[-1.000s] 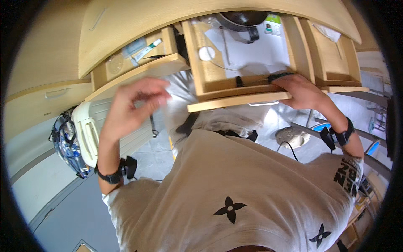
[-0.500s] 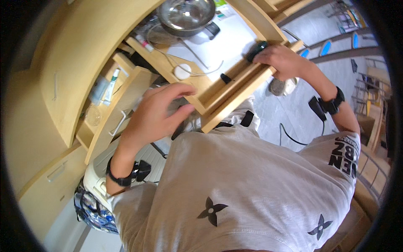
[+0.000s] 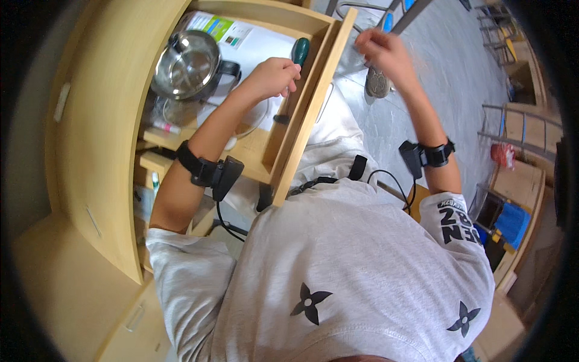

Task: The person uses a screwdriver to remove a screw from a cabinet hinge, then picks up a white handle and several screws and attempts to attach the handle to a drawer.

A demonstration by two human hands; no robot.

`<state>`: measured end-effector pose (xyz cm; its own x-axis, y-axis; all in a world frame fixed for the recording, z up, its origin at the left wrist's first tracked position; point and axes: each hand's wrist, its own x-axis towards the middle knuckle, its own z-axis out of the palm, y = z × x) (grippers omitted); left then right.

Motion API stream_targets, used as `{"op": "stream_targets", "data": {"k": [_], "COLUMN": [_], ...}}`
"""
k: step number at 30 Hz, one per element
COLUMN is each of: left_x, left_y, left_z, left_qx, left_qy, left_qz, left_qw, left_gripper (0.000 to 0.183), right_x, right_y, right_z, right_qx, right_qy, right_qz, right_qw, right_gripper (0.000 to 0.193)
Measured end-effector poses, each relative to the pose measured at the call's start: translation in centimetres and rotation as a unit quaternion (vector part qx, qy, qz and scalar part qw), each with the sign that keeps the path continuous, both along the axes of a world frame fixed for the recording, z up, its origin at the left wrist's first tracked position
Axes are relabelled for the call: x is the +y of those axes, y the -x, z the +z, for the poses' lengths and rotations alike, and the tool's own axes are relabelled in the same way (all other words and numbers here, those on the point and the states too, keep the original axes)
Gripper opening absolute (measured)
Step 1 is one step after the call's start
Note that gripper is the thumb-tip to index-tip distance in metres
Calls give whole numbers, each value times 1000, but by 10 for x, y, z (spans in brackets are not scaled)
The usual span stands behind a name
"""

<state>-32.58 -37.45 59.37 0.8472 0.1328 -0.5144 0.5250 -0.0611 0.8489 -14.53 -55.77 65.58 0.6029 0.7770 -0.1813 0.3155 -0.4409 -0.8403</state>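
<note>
My left hand (image 3: pixel 274 78) reaches into the pulled-out wooden drawer (image 3: pixel 265 172) with its fingers curled. It closes on a tool with a dark green handle (image 3: pixel 301 50), near the drawer's front. A black end piece (image 3: pixel 281 119) shows below my fingers, seemingly part of the same tool; its middle is partly covered. My right hand (image 3: pixel 384 53) hangs in the air beyond the drawer front, over the floor. Motion blurs its fingers, and no object shows in it.
A shiny metal pot (image 3: pixel 187 65) with a black handle stands in the drawer on white sheets or packaging (image 3: pixel 265 45). A pale cable (image 3: pixel 256 128) and a small tube (image 3: pixel 166 127) lie near it. The grey floor (image 3: pixel 434 84) has a shoe (image 3: pixel 377 83) on it.
My right hand has let go of the green-handled tool and moved out past the drawer front. My left hand has gone from the drawer's near corner to the tool. The view has turned.
</note>
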Motion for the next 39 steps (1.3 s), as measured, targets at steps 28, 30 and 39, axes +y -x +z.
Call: {"op": "stream_targets", "data": {"k": [28,30,39], "left_x": [-13,-11,-6], "left_y": [-28,-29,-31], "left_z": [3,1,-2], "left_qx": [27,24,64], "left_qy": [122,126,154], "left_qz": [-43,-52,-45], "left_qw": [991,990,985], "left_gripper": [20,20,18], "right_x": [-21,-23,-28], "right_y": [44,45,49], "right_z": [-49,-49,-54], "right_qx": [157,163,223], "right_qy": [25,21,-24], "right_qz": [61,51,27], "right_qw": [985,985,974], "right_gripper": [14,14,11]}}
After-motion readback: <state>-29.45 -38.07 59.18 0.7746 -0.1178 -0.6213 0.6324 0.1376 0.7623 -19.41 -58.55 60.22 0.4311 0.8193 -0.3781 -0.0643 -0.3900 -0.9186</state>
